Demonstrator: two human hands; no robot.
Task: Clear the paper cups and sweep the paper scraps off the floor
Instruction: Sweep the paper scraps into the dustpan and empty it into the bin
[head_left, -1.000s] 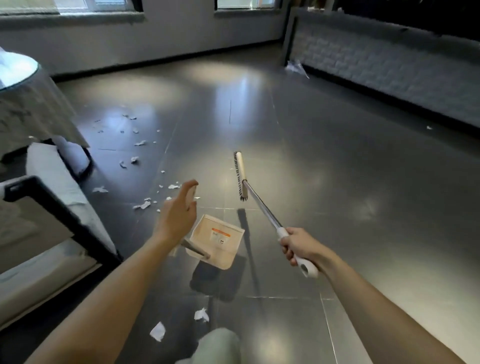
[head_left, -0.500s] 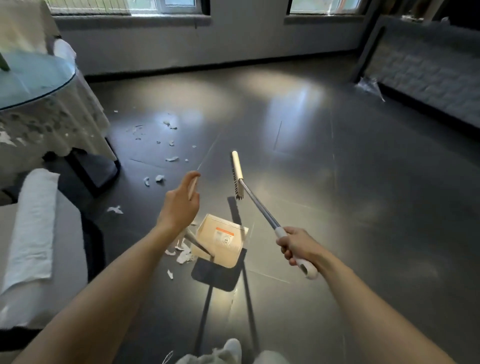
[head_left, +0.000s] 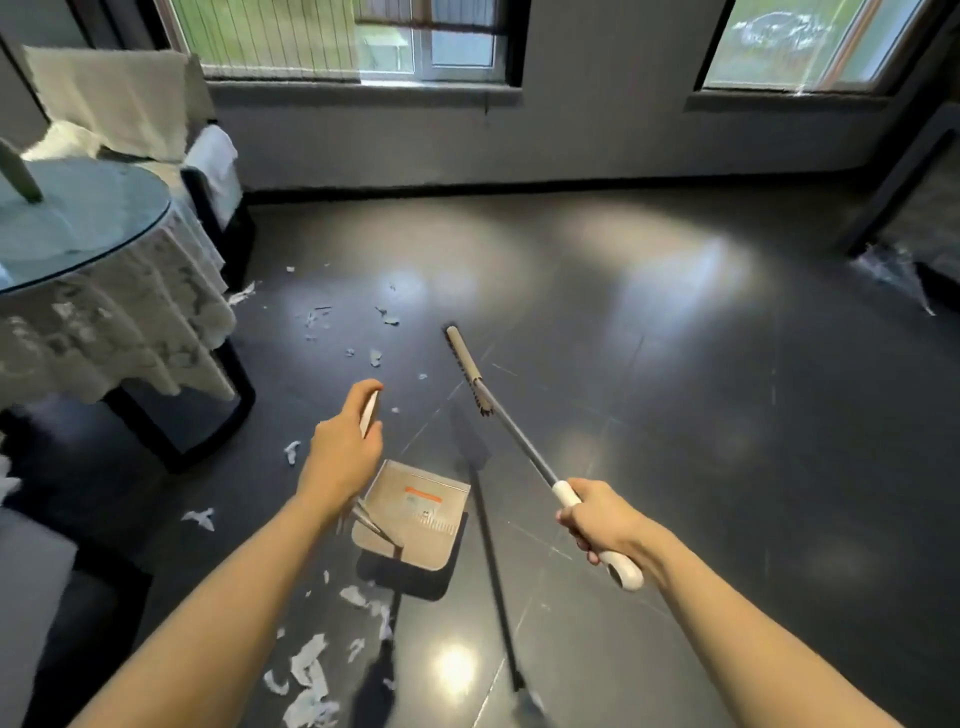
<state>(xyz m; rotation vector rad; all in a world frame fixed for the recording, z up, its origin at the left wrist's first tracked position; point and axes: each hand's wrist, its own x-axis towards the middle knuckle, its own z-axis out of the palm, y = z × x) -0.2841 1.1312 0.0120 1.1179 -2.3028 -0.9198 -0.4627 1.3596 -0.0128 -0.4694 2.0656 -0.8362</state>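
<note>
You are wrapping your right hand (head_left: 597, 519) round the white grip of the metal-shafted broom (head_left: 519, 440) and curling your left hand (head_left: 343, 452) round the beige plastic dustpan's (head_left: 421, 519) handle, while the torn white paper scraps (head_left: 310, 667), probably feather-light and skittish, are lying scattered on the dark glossy floor (head_left: 675, 415).

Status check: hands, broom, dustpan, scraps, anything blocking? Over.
Left hand grips beige long-handled dustpan; right hand grips grey-shafted broom, both raised. White paper scraps unswept on dark floor. Round lace-draped table close beside scraps on the left.
</note>
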